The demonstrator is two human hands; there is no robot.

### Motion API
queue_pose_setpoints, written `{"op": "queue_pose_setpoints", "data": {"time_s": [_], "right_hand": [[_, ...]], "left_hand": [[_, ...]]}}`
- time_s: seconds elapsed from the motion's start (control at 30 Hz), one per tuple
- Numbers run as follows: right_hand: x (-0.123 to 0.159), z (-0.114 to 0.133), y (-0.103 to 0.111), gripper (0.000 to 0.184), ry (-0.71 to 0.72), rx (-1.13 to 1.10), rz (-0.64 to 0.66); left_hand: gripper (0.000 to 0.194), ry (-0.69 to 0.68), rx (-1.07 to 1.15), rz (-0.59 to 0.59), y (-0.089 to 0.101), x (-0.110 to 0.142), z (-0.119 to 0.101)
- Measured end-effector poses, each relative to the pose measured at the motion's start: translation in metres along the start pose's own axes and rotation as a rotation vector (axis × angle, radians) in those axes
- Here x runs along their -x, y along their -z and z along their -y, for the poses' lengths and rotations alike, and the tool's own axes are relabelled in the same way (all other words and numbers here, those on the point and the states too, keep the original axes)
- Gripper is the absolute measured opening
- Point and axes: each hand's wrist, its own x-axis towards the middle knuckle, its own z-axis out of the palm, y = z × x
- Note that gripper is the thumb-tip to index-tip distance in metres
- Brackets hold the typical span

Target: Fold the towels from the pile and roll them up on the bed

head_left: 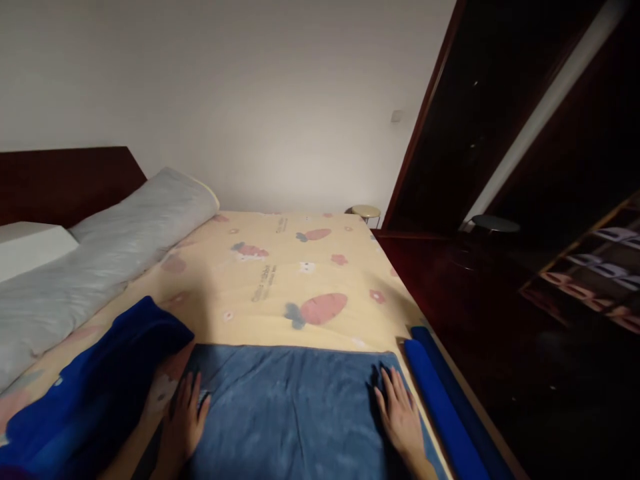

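A grey-blue towel-like cloth (pixel 295 407) lies spread on the bed in front of me, with a few soft wrinkles down its middle. On its left edge rests my left hand (pixel 186 420), fingers stretched forward. My right hand (pixel 401 415) lies on the cloth near its right edge, its fingers flat and a little apart. A bright blue cloth (pixel 100 380) is heaped loosely to the left of my left hand. Right of my right hand, two long folded or rolled blue cloths (pixel 440 400) lie side by side along the bed's edge.
The bed (pixel 280 267) has a yellow sheet printed with carrots. A long grey pillow (pixel 135 227) and a white block-like object (pixel 35 243) lie by the dark headboard (pixel 75 177). Beyond the bed stand a pale stool (pixel 367 211), a dark stool (pixel 495 223) and a shoe rack (pixel 595 267).
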Motion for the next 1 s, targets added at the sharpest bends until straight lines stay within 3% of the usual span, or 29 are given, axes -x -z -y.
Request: {"op": "queue_pose_setpoints", "data": {"time_s": [0.07,0.17,0.23,0.4,0.5,0.57,0.63,0.7,0.77,0.83,0.9,1.0], "right_hand": [[-0.025,-0.007,-0.009,0.080,-0.029,0.050,0.055],[-0.045,-0.003,-0.026,0.080,-0.100,0.126,0.170],[-0.048,0.001,-0.035,0.080,-0.146,0.165,0.168],[-0.043,-0.008,-0.040,0.078,-0.098,0.184,0.127],[-0.047,0.000,-0.034,0.077,-0.141,0.177,0.142],[-0.046,0.026,-0.031,0.077,-0.179,0.144,0.109],[-0.035,0.071,-0.033,0.075,-0.135,0.055,0.099],[-0.016,0.124,-0.040,0.067,0.017,-0.075,0.167],[0.004,0.168,-0.045,0.062,0.131,-0.154,0.254],[0.018,0.187,-0.046,0.059,0.201,-0.187,0.308],[0.021,0.175,-0.039,0.055,0.241,-0.193,0.317],[0.015,0.114,-0.021,0.056,0.144,-0.103,0.248]], "left_hand": [[0.056,-0.037,-0.003,0.059,-0.007,-0.013,0.016],[0.057,-0.043,-0.015,0.026,-0.013,-0.036,0.011],[0.060,-0.005,-0.020,0.021,-0.018,-0.055,0.001],[0.060,0.158,-0.045,0.264,-0.037,-0.086,0.000],[0.057,0.179,-0.031,0.299,-0.030,-0.086,-0.009],[0.056,0.115,0.000,0.220,-0.019,-0.076,-0.037],[0.055,-0.022,0.039,0.116,-0.012,-0.057,-0.085],[0.054,-0.202,0.090,0.143,-0.012,-0.031,-0.142],[0.053,-0.287,0.123,0.200,-0.016,-0.008,-0.187],[0.053,-0.328,0.140,0.221,-0.017,0.005,-0.206],[0.054,-0.398,0.152,0.204,-0.013,0.007,-0.192],[0.054,-0.345,0.094,0.138,-0.007,0.000,-0.127]]}}
